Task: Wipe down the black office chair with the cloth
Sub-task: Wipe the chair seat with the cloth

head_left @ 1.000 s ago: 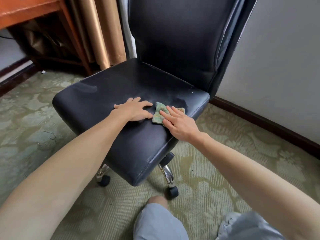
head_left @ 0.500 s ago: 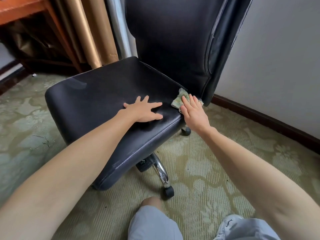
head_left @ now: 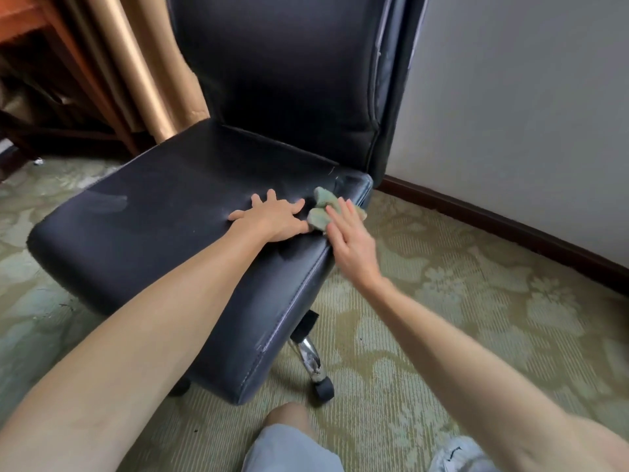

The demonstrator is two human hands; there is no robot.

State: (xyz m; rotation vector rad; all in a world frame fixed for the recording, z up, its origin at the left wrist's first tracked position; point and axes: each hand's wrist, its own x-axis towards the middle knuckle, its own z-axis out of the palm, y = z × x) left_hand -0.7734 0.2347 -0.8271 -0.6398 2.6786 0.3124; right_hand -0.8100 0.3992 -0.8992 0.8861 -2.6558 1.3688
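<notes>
The black office chair (head_left: 177,212) fills the middle of the view, its tall backrest rising behind the seat. My left hand (head_left: 272,218) lies flat on the seat with fingers spread. Just to its right, a crumpled green cloth (head_left: 323,207) sits on the seat near the right edge. My right hand (head_left: 350,243) presses on the cloth with straight fingers, its palm hanging over the seat's side edge.
A chrome leg with a black caster (head_left: 323,390) shows under the seat. Patterned green carpet (head_left: 459,318) covers the floor. A white wall with dark skirting (head_left: 510,229) runs at the right. A wooden desk (head_left: 41,39) and gold curtain (head_left: 143,63) stand at the back left. My knee (head_left: 289,434) is below.
My right hand has drawn the cloth back from the seat's rear right corner toward my left hand, and the cloth is more bunched. My left hand stayed flat on the seat.
</notes>
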